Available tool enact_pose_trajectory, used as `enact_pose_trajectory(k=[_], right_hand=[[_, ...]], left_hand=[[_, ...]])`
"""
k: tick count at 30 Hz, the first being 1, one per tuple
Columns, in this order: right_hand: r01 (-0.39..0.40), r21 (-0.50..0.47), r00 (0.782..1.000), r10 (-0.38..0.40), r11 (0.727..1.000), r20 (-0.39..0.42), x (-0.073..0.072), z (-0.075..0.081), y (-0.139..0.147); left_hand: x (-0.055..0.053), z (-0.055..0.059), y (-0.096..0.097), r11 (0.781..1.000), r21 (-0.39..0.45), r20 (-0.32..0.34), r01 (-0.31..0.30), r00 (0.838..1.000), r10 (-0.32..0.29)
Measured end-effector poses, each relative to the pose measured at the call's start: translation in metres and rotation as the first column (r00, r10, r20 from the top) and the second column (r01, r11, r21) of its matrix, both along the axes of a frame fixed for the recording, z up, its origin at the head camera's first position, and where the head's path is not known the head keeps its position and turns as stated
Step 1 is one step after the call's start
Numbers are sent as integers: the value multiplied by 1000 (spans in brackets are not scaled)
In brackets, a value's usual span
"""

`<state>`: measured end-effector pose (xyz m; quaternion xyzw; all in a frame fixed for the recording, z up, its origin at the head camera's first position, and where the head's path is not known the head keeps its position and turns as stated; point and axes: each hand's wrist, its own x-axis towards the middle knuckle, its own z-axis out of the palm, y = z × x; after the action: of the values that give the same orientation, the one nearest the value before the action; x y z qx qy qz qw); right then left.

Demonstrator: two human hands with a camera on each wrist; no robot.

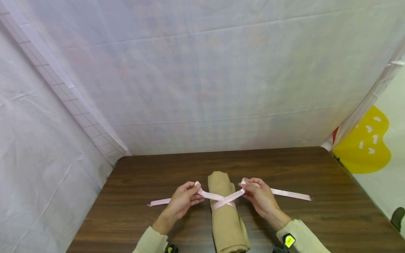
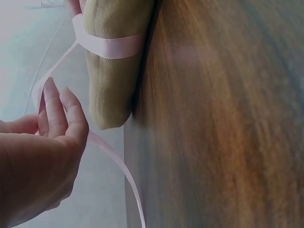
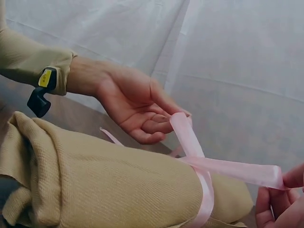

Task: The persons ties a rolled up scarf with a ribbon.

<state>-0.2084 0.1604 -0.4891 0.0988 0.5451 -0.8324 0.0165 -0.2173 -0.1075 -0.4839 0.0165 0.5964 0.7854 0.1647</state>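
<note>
So, looks like bow-tying to me; left hand (image 1: 184, 200) and right hand (image 1: 261, 199) each pinched closed on a loop of pink satin ribbon (image 3: 237, 172), which crosses atop the rolled tan cloth (image 1: 227, 226) on the wood-grain table (image 1: 126, 218); next probably calls for crossing those loops.
</note>
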Motion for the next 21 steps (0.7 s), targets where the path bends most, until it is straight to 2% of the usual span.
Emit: enact_pose_trajectory(k=[6, 14, 21], right_hand=[[13, 16, 1000, -14, 1000, 25, 0, 0, -3], [84, 103, 995, -89, 991, 37, 1, -1, -3], [104, 174, 993, -114, 979, 44, 4, -4, 1]], left_hand=[[1, 0, 0, 1000, -5, 8, 8, 1000, -8], [0, -2, -3, 1000, -13, -12, 0, 1000, 0], [2, -4, -9, 998, -52, 1, -37, 999, 37]])
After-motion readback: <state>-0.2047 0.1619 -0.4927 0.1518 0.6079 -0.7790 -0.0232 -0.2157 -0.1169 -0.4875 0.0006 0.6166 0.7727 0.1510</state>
